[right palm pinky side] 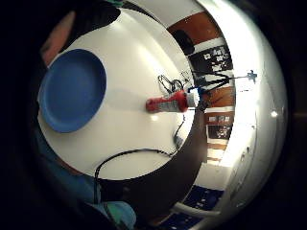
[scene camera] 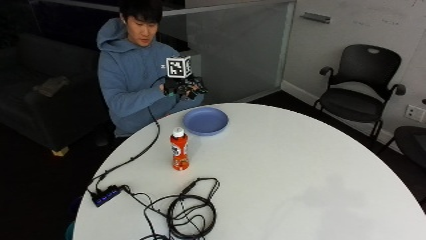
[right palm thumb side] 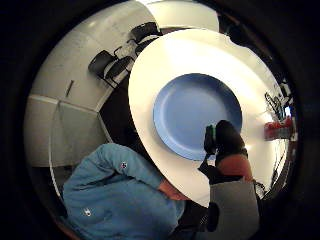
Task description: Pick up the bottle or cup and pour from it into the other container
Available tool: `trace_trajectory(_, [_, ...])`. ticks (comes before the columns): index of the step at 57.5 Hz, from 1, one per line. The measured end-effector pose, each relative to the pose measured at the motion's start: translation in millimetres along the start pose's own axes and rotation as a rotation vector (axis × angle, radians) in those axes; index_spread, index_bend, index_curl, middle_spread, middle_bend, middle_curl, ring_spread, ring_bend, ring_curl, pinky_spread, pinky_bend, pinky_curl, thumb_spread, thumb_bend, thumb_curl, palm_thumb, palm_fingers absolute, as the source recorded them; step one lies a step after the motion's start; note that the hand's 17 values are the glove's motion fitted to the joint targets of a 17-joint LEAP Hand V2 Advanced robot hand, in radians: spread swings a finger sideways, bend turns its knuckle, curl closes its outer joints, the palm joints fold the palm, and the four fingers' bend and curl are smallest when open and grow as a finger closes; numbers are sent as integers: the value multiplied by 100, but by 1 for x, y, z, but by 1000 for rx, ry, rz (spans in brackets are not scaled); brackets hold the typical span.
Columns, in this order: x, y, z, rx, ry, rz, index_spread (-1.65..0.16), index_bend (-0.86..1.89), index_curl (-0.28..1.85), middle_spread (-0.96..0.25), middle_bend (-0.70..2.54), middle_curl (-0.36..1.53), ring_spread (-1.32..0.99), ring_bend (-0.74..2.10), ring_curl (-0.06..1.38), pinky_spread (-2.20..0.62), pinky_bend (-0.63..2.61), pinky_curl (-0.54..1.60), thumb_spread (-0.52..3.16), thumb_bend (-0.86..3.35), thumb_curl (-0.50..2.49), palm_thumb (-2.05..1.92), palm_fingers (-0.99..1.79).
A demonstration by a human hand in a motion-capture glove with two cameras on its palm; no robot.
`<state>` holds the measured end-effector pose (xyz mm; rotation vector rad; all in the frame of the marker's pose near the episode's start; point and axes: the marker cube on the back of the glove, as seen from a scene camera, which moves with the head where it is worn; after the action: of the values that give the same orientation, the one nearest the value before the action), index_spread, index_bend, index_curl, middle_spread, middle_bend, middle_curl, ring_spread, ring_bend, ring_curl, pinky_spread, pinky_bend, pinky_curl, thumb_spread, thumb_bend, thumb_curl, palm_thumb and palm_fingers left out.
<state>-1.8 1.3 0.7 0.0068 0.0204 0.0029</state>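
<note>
While the orange bottle (scene camera: pixel 178 150) stands upright on the white surface (scene camera: pixel 299 170) near the blue plate (scene camera: pixel 206 121), the gloved right hand (scene camera: pixel 183 87) hovers above the surface's edge, fingers relaxed, holding nothing.

You can't read the fingers of your gloved right hand (scene camera: pixel 184 88): it is raised off the table in front of your chest, and whether they are curled or straight stays too small to tell. The label on the orange bottle (scene camera: pixel 178 150), standing beyond the hand past the blue plate (scene camera: pixel 206 121), is too small to read.
</note>
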Motion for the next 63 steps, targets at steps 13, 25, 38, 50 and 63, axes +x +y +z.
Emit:
trace_trajectory(13, [6,8,-8,41,33,18,-31,29,23,-5,18,16,2,20,12,17,43,16,77,33,26,71,40])
trace_trajectory(25, [21,27,-17,88,33,29,-34,24,29,-5,17,21,3,20,16,19,45,19,94,20,32,69,37])
trace_trajectory(38, [85,58,-39,216,30,133,-36,21,32,-6,15,23,6,21,20,20,46,21,101,10,38,72,38])
trace_trajectory(50, [149,94,-49,288,-34,239,-37,11,29,-5,17,25,7,28,24,21,54,25,103,1,41,71,29])
trace_trajectory(63, [222,133,-29,390,-283,326,-36,10,23,-1,18,26,9,38,28,21,65,29,101,-4,40,63,19])
